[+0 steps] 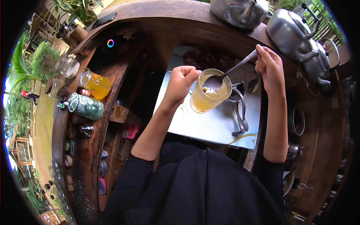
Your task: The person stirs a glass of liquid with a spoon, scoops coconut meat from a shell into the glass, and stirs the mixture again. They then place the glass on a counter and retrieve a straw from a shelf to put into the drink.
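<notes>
My left hand (182, 83) is closed round the handle of a glass mug (204, 102) that holds a cloudy yellow drink. Pinched in my right hand (268, 64) is the handle end of a metal spoon (215, 81). Its bowl is at the mug's mouth, with some liquid and a small greenish-yellow bit in it. How deep the bowl sits cannot be made out. Beside the mug, on the white marbled tabletop (198, 127), lies a metal citrus squeezer (240, 112). A second spoon (254, 85) rests near my right wrist.
Several metal kettles (290, 32) stand on the wooden ledge at upper right. To the left, a wooden shelf carries a jug of orange drink (98, 85), a green speckled enamel pot (87, 106) and a glass jar (67, 66). A phone (104, 20) lies on the ledge.
</notes>
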Tool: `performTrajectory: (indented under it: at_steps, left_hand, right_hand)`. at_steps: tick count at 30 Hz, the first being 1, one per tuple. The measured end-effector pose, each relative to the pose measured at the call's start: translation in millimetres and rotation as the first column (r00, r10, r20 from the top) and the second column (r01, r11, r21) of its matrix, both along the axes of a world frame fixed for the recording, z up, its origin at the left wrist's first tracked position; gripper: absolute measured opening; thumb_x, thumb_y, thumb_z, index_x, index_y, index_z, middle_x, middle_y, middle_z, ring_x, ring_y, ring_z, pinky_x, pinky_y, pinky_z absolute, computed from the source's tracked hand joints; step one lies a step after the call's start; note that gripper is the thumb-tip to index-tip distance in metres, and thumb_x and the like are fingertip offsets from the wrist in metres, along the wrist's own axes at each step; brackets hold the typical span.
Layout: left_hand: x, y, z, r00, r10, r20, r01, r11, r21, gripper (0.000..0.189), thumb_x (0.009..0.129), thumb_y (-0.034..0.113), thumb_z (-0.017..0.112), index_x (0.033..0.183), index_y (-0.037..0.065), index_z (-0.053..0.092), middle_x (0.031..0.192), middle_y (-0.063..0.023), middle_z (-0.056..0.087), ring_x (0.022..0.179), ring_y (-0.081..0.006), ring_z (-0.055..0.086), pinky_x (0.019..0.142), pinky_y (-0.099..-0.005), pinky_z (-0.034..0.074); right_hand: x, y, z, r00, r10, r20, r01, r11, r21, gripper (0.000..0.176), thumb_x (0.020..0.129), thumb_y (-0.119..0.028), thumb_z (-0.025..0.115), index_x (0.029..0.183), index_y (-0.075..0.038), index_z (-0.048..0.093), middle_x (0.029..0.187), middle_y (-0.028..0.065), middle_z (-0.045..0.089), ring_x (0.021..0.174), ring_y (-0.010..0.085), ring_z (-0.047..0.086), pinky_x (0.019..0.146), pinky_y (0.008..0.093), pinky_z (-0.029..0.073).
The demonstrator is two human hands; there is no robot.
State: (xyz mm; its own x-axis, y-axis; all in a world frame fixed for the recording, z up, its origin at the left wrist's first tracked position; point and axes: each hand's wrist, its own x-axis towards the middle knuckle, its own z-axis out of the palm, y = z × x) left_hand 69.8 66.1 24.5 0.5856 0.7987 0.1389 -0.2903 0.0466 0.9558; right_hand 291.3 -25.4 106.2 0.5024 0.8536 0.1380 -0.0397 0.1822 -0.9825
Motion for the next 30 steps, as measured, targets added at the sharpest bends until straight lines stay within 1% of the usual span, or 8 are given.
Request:
performTrajectory:
  at_steps: [7, 13, 17, 19, 22, 26, 29, 30]
  left_hand:
    - [5, -6, -21, 0.999, -0.043, -0.005, 0.043, 0.999, 0.008, 0.035, 0.082, 0.008, 0.055, 0.052, 0.01, 0.037, 0.052, 0.008, 0.037, 0.05, 0.0005, 0.028, 0.046, -0.0195, 0.022]
    - [3, -8, -48, 0.999, -0.035, -0.016, 0.035, 0.999, -0.013, 0.036, 0.079, 0.006, 0.054, 0.052, 0.009, 0.03, 0.053, 0.0074, 0.03, 0.053, -0.0011, 0.026, 0.047, -0.0217, 0.022]
    - [4, -11, -55, 0.998, -0.059, 0.006, 0.06, 0.996, -0.073, 0.035, 0.08, 0.005, 0.052, 0.052, 0.008, 0.031, 0.054, 0.0074, 0.032, 0.054, -0.0008, 0.027, 0.049, -0.0202, 0.024]
    - [4, -12, -56, 0.998, -0.065, 0.005, 0.065, 0.995, -0.077, 0.035, 0.08, 0.004, 0.052, 0.052, 0.008, 0.032, 0.054, 0.0072, 0.033, 0.054, -0.0008, 0.028, 0.05, -0.0192, 0.025]
    - [5, -11, -60, 0.998, -0.058, -0.02, 0.056, 0.996, -0.07, 0.035, 0.08, 0.004, 0.052, 0.052, 0.008, 0.032, 0.054, 0.0072, 0.033, 0.054, -0.0007, 0.028, 0.05, -0.0192, 0.025]
    - [4, -9, -61, 0.999, -0.034, -0.028, 0.032, 0.998, -0.058, 0.036, 0.08, 0.004, 0.053, 0.052, 0.008, 0.031, 0.054, 0.0075, 0.032, 0.054, -0.0008, 0.026, 0.049, -0.0202, 0.024]
    - [1, -5, -61, 0.998, -0.022, -0.051, 0.019, 0.999, -0.045, 0.036, 0.08, 0.005, 0.053, 0.052, 0.009, 0.03, 0.054, 0.0077, 0.031, 0.054, -0.0009, 0.025, 0.049, -0.0206, 0.023]
    - [1, -4, -61, 0.998, -0.017, -0.057, 0.015, 0.999, -0.041, 0.037, 0.08, 0.005, 0.053, 0.052, 0.009, 0.03, 0.054, 0.0078, 0.03, 0.054, -0.001, 0.024, 0.048, -0.0207, 0.022]
  right_hand:
    - [22, -26, -8, 0.995, -0.095, -0.033, 0.096, 0.995, 0.023, 0.016, 0.086, -0.015, 0.057, 0.073, -0.008, 0.053, 0.051, -0.0082, 0.027, 0.044, 0.0029, 0.02, 0.044, 0.023, 0.016]
    - [64, -65, -45, 0.908, -0.415, 0.053, 0.417, 0.908, -0.034, 0.022, 0.088, -0.015, 0.056, 0.067, -0.009, 0.051, 0.051, -0.0089, 0.026, 0.041, 0.0018, 0.02, 0.041, 0.0211, 0.016]
    - [91, -75, -98, 0.723, -0.609, 0.325, 0.644, 0.765, 0.002, 0.021, 0.086, -0.014, 0.058, 0.069, -0.003, 0.056, 0.053, -0.0076, 0.034, 0.044, 0.0012, 0.026, 0.041, 0.0216, 0.018]
    - [82, -71, -107, 0.538, -0.677, 0.503, 0.753, 0.654, 0.075, 0.024, 0.085, -0.014, 0.058, 0.069, 0.003, 0.056, 0.054, -0.0033, 0.039, 0.051, 0.0043, 0.03, 0.046, 0.0246, 0.023]
    - [51, -62, -108, 0.361, -0.65, 0.669, 0.751, 0.628, 0.205, 0.02, 0.084, -0.014, 0.059, 0.073, 0.002, 0.058, 0.049, -0.0017, 0.037, 0.047, 0.0042, 0.032, 0.043, 0.0253, 0.025]
    - [21, -59, -112, 0.12, -0.494, 0.861, 0.595, 0.73, 0.336, 0.009, 0.08, -0.011, 0.062, 0.072, -0.006, 0.061, 0.05, 0.0064, 0.05, 0.041, 0.02, 0.043, 0.042, 0.0302, 0.032]
    - [13, -60, -99, 0.09, -0.492, 0.866, 0.556, 0.746, 0.366, 0.01, 0.08, -0.011, 0.062, 0.072, -0.006, 0.061, 0.051, 0.0054, 0.05, 0.04, 0.018, 0.041, 0.042, 0.03, 0.031]
    - [11, -62, -90, 0.161, -0.514, 0.843, 0.607, 0.725, 0.326, 0.011, 0.081, -0.011, 0.062, 0.071, -0.005, 0.06, 0.054, 0.006, 0.052, 0.042, 0.0172, 0.043, 0.043, 0.0277, 0.032]
